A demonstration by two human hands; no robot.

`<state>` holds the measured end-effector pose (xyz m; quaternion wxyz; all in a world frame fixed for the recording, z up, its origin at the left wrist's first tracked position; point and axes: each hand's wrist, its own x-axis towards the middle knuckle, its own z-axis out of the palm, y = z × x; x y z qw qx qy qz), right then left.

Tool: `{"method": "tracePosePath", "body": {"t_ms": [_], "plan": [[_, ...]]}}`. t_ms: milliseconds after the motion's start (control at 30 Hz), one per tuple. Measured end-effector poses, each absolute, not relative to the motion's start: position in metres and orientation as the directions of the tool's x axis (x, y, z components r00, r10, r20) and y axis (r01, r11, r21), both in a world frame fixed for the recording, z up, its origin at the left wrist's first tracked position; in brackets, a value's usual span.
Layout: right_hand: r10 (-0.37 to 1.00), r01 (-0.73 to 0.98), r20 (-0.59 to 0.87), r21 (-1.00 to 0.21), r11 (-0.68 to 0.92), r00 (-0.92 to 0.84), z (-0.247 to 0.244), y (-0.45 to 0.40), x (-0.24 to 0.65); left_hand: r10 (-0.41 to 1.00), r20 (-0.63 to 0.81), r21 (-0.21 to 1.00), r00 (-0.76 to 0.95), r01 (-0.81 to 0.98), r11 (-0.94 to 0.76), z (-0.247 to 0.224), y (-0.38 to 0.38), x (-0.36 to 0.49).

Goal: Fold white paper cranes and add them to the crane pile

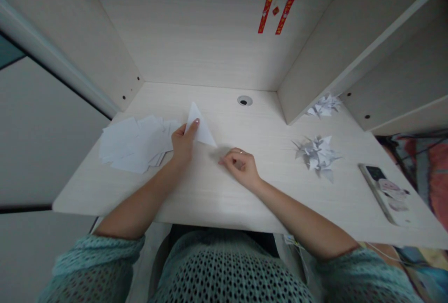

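Paper triangle (201,126) pinched in the left hand (182,143), thumb on top near the middle of it and fingers behind, so that hand is properly closed on the paper. The triangle sits on the desk (210,191) with one point aimed away from the person, and its lower corner reaches out toward the right hand (241,168).

That right hand is palm down on the wood, fingers loosely curled, nothing in it, with a thin ring (241,152) on one finger. It's just below and to the right of the triangle, not touching it as far as I can see.

Right next to the left hand there's a messy stack of paper squares (135,143), spread out and overlapping, running off toward the desk's left edge. Over on the right is a heap of folded paper shapes (317,154), all spiky points, and a smaller heap (325,106) sits further back by the shelf panel (308,65). Can't really tell what the shapes are from here.

Phone (383,193) lies at the right side of the desk, in a case with some pale print on it. There's a round cable hole (245,100) near the back, and red paper strips (276,9) are stuck up on the back panel. Both arms come in from teal mesh sleeves (94,265)
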<state>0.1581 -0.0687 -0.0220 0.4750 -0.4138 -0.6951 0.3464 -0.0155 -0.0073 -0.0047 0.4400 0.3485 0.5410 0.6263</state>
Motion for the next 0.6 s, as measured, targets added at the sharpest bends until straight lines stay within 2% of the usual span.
{"method": "tracePosePath", "body": {"t_ms": [100, 133, 333, 600], "plan": [[0.927, 0.295, 0.375, -0.887, 0.356, 0.007, -0.021, -0.059, 0.166, 0.965, -0.063, 0.996, -0.254, -0.073, 0.046, -0.005, -0.018, -0.006], [0.931, 0.313, 0.364, -0.886, 0.342, 0.015, -0.022, -0.056, 0.167, 0.974, -0.068, 0.997, -0.215, -0.051, 0.059, -0.005, -0.022, -0.002], [0.932, 0.325, 0.347, -0.874, 0.361, -0.103, -0.031, -0.05, 0.165, 0.994, -0.074, 0.997, -0.075, 0.022, 0.076, -0.011, -0.032, 0.005], [0.946, 0.361, 0.314, -0.876, 0.319, -0.073, -0.032, -0.054, 0.165, 0.973, -0.18, 0.984, 0.147, 0.016, 0.18, -0.005, -0.027, -0.001]]}}
